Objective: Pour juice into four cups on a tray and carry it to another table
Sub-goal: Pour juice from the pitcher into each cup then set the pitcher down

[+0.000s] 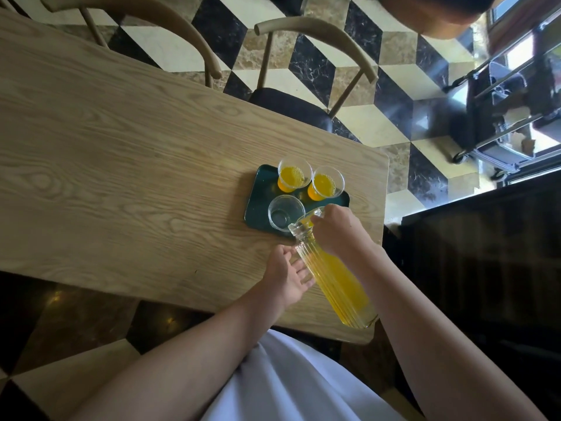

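- two wooden chairs sit on the far side of the table [121,141], one [315,65] with a dark seat pushed in right behind the tray, the other [136,28] further along to the left
- a metal trolley thing [501,117] is parked by the bright window, well apart from the table
- something dark and big [485,268] stands just off the right end of the table, can't tell what it is
- the dark green tray [258,208] sits near the table's right end, close to the far edge; lots of bare wood to its left
- checkered floor is open between the chairs and the trolley
- cups I can see clearly: three. Two filled with juice at the back, the left one [294,174] and the right one [326,183] just beside each other, plus one empty cup [283,212] in front of them
- a fourth cup may be under the pitcher's mouth but the hand hides that spot, can't tell
- one ribbed glass pitcher [334,278], about half full, tilted with its mouth over the tray's near right corner
- right hand [337,229] has fingers curled round the pitcher's neck
- left hand [287,273] is palm up, fingers straight and slightly apart, touching the side of the pitcher
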The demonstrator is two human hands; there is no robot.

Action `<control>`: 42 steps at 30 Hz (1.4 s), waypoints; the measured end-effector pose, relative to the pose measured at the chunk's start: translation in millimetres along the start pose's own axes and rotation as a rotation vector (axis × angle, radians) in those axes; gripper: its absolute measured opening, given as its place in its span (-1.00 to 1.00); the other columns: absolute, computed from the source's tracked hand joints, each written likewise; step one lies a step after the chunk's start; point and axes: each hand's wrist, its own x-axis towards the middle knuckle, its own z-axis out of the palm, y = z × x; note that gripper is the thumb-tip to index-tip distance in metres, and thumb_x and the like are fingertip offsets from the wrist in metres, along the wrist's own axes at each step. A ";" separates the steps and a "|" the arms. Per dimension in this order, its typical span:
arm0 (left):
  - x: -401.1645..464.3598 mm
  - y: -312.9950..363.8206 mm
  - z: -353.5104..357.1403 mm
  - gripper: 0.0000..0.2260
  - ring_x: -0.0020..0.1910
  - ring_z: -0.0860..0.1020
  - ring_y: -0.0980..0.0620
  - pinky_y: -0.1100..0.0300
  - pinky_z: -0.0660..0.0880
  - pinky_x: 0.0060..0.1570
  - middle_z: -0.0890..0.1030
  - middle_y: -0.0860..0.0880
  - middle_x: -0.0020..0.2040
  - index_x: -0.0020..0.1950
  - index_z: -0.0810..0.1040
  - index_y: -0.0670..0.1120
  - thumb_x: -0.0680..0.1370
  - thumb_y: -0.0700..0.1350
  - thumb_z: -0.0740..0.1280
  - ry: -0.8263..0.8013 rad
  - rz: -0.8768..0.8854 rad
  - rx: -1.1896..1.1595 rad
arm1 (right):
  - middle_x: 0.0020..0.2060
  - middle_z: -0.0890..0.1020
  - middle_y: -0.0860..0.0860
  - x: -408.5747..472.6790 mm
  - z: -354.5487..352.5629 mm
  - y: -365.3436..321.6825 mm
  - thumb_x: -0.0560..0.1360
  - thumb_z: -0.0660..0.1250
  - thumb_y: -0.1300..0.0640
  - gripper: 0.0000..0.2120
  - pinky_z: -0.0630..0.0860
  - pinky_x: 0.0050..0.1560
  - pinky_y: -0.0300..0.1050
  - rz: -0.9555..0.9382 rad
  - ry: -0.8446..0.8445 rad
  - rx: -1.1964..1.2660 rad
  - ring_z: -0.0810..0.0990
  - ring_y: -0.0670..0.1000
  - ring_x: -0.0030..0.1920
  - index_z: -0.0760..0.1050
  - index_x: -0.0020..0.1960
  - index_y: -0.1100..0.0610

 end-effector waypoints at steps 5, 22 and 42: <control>4.5 -1.5 -0.4 -0.39 0.52 0.30 -0.22 -0.22 0.15 0.50 0.35 -0.23 0.54 0.65 0.07 0.04 0.59 -0.08 0.09 -0.019 -0.004 -0.002 | -0.36 0.35 0.03 7.4 -3.3 -7.0 0.58 0.16 0.16 -0.79 0.35 -0.33 -0.07 -0.012 0.044 0.026 0.55 0.19 -0.19 0.52 -0.04 0.25; 9.7 1.5 -0.8 -0.63 0.33 0.46 -0.23 -0.24 0.21 0.46 0.56 -0.21 0.23 0.38 0.42 -0.01 0.59 -0.07 0.09 -0.089 -0.026 -0.058 | -0.36 0.38 0.04 36.5 -9.3 -24.3 0.56 0.19 0.14 -0.87 0.37 -0.18 -0.05 -0.053 -0.029 -0.091 0.45 0.12 -0.20 0.41 -0.10 0.19; 19.2 2.7 -0.4 -0.78 0.39 0.45 -0.29 -0.28 0.54 0.08 0.52 -0.26 0.34 0.14 0.45 0.01 0.57 0.05 0.14 -0.140 -0.037 -0.184 | -0.33 0.42 0.04 52.6 -23.3 -53.0 0.49 0.20 0.15 -0.82 0.46 -0.11 0.05 -0.100 -0.098 -0.284 0.47 0.15 -0.15 0.34 -0.29 0.08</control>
